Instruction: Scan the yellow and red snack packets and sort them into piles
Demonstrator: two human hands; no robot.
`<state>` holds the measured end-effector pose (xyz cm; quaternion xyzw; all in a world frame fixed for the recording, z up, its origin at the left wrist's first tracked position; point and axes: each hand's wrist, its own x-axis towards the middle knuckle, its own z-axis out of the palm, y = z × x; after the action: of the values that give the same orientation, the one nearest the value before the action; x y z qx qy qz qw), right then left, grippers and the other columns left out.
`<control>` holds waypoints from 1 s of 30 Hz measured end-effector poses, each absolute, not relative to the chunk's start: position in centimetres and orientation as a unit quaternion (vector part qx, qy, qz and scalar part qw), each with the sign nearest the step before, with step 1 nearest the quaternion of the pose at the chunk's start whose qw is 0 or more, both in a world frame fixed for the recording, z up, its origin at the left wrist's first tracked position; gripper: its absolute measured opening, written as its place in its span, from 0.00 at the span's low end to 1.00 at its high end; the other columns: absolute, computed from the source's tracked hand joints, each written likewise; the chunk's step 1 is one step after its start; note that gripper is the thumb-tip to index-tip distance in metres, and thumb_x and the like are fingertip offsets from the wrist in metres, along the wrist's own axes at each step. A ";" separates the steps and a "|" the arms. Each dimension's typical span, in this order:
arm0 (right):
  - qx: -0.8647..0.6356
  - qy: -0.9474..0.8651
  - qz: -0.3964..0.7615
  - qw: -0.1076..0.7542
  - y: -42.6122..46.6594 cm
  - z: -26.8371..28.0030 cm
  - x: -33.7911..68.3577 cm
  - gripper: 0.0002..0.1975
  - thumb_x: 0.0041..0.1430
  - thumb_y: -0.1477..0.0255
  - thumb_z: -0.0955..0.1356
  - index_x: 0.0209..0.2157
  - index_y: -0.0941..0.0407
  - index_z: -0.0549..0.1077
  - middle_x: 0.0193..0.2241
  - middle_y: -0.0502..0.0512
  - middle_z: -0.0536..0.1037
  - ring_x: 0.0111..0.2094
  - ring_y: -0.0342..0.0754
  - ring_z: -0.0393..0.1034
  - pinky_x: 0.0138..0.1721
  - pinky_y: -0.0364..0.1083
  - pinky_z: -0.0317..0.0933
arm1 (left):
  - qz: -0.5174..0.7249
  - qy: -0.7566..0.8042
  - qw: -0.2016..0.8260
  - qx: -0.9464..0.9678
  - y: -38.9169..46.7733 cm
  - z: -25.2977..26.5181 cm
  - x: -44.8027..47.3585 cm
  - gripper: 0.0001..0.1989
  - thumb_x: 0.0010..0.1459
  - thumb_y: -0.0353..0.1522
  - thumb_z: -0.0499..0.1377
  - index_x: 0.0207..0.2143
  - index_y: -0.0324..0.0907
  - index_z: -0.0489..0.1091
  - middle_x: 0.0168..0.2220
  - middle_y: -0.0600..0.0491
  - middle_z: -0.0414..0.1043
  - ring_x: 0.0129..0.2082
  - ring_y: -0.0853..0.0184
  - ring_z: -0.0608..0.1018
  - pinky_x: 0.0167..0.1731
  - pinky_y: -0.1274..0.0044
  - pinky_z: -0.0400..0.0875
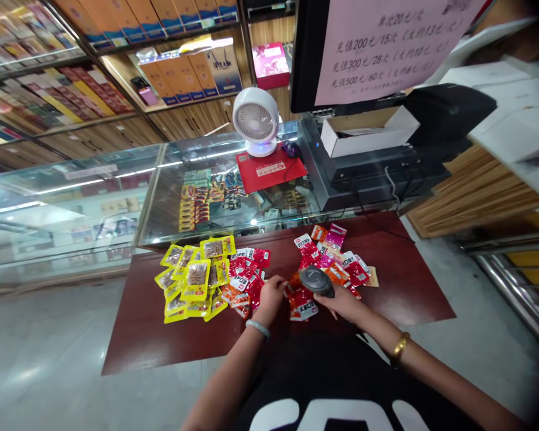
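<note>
My right hand [344, 302] is wrapped round the handle of a dark grey barcode scanner [315, 279], its head over red and orange snack packets [300, 302]. Just left of it, my left hand [273, 294] is closed, with the fingertips pinching the edge of a small red snack packet [293, 280]. The scanner partly covers that packet. Beside my left hand lies a loose pile of red, white and orange packets [247, 278]. Beyond the scanner spreads another pile of red, pink and orange packets [336, 257]. Farther left are heaped yellow snack packets [196, 278] with clear windows.
The packets lie on a dark red tabletop [157, 347] against a glass display counter [161, 197]. On the counter stand a white fan [257, 120], a red mat [269, 170] and a mouse [291, 148]. A monitor [309, 60] with a pink price sheet rises at right, near a white open box [368, 134].
</note>
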<state>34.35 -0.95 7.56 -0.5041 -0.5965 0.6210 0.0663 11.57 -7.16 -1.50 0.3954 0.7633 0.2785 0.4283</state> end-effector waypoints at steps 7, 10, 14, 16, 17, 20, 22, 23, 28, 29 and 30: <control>-0.483 -0.603 0.630 0.080 -1.7 6.4 34.5 0.24 0.50 0.58 0.73 0.46 0.57 0.77 0.43 0.60 0.83 0.46 0.61 0.76 0.50 0.57 0.66 | 0.365 0.837 0.291 0.287 -9.9 2.6 4.6 0.16 0.58 0.43 0.57 0.39 0.39 0.72 0.31 0.50 0.75 0.31 0.64 0.76 0.35 0.73 0.71; -0.482 -0.603 0.632 0.077 -2.2 5.6 34.7 0.26 0.49 0.58 0.74 0.47 0.58 0.77 0.44 0.61 0.83 0.48 0.62 0.75 0.53 0.58 0.65 | 0.281 0.888 0.112 0.347 -10.5 4.2 3.6 0.21 0.57 0.39 0.60 0.51 0.40 0.69 0.49 0.43 0.73 0.50 0.55 0.74 0.51 0.65 0.67; -0.489 -0.607 0.623 0.068 -2.8 5.0 35.0 0.24 0.49 0.59 0.73 0.46 0.58 0.77 0.45 0.61 0.82 0.49 0.62 0.74 0.54 0.59 0.64 | 0.181 0.816 0.238 0.495 -9.1 3.8 7.6 0.14 0.59 0.37 0.60 0.46 0.42 0.71 0.46 0.45 0.75 0.48 0.59 0.75 0.50 0.70 0.68; -0.491 -0.610 0.618 0.067 -2.9 5.2 35.0 0.24 0.49 0.60 0.73 0.46 0.58 0.76 0.45 0.62 0.82 0.49 0.63 0.74 0.53 0.59 0.64 | 0.133 0.764 0.336 0.534 -7.9 2.9 10.6 0.12 0.59 0.37 0.60 0.43 0.42 0.72 0.41 0.47 0.76 0.42 0.62 0.77 0.44 0.74 0.69; -0.494 -0.611 0.615 0.063 -3.0 5.4 35.1 0.24 0.49 0.60 0.73 0.46 0.58 0.76 0.45 0.62 0.82 0.48 0.63 0.75 0.52 0.59 0.65 | 0.104 0.751 0.363 0.541 -7.4 2.4 11.8 0.12 0.59 0.37 0.59 0.43 0.41 0.72 0.41 0.47 0.77 0.41 0.62 0.78 0.42 0.74 0.69; -0.503 -0.611 0.609 0.048 -2.9 6.0 35.2 0.24 0.49 0.59 0.73 0.45 0.58 0.76 0.42 0.62 0.83 0.47 0.64 0.76 0.50 0.59 0.66 | 0.041 0.748 0.387 0.538 -6.4 1.1 14.1 0.10 0.60 0.35 0.58 0.42 0.39 0.72 0.41 0.44 0.77 0.41 0.61 0.78 0.41 0.74 0.68; -0.506 -0.608 0.609 0.051 -2.9 6.1 35.4 0.24 0.48 0.58 0.73 0.45 0.58 0.76 0.43 0.62 0.83 0.47 0.64 0.76 0.51 0.59 0.66 | 0.037 0.752 0.399 0.523 -6.1 0.4 14.2 0.08 0.62 0.33 0.55 0.40 0.39 0.72 0.41 0.43 0.77 0.40 0.62 0.78 0.41 0.75 0.67; -0.506 -0.606 0.611 0.055 -3.0 6.1 35.5 0.25 0.48 0.58 0.73 0.44 0.58 0.76 0.44 0.62 0.83 0.48 0.64 0.75 0.52 0.59 0.65 | 0.049 0.755 0.409 0.510 -6.0 0.1 14.0 0.08 0.62 0.31 0.55 0.39 0.40 0.72 0.40 0.44 0.77 0.39 0.63 0.78 0.40 0.76 0.67; -0.473 -0.610 0.633 0.051 -3.0 6.7 35.3 0.27 0.48 0.56 0.73 0.46 0.59 0.77 0.44 0.63 0.83 0.49 0.64 0.75 0.53 0.59 0.65 | 0.192 0.750 0.502 0.385 -6.4 -1.1 12.1 0.07 0.64 0.31 0.53 0.38 0.40 0.71 0.31 0.51 0.76 0.26 0.70 0.76 0.30 0.80 0.67; -0.465 -0.611 0.639 0.045 -3.0 6.9 35.1 0.28 0.48 0.56 0.73 0.47 0.59 0.77 0.44 0.62 0.83 0.48 0.64 0.75 0.53 0.59 0.65 | 0.218 0.746 0.519 0.355 -6.6 -1.2 11.7 0.07 0.64 0.31 0.52 0.38 0.40 0.70 0.29 0.52 0.75 0.24 0.71 0.76 0.28 0.81 0.67; -0.456 -0.611 0.646 0.041 -3.0 7.1 34.8 0.28 0.48 0.56 0.73 0.47 0.59 0.77 0.44 0.62 0.83 0.48 0.63 0.76 0.53 0.59 0.66 | 0.241 0.743 0.531 0.329 -6.7 -1.2 11.4 0.08 0.65 0.31 0.51 0.38 0.40 0.69 0.29 0.53 0.75 0.22 0.72 0.75 0.27 0.81 0.67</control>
<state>34.80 -3.04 7.11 -0.4556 -0.6114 0.6457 0.0410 11.38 -6.72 -1.17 0.3287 0.7430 0.2409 0.5310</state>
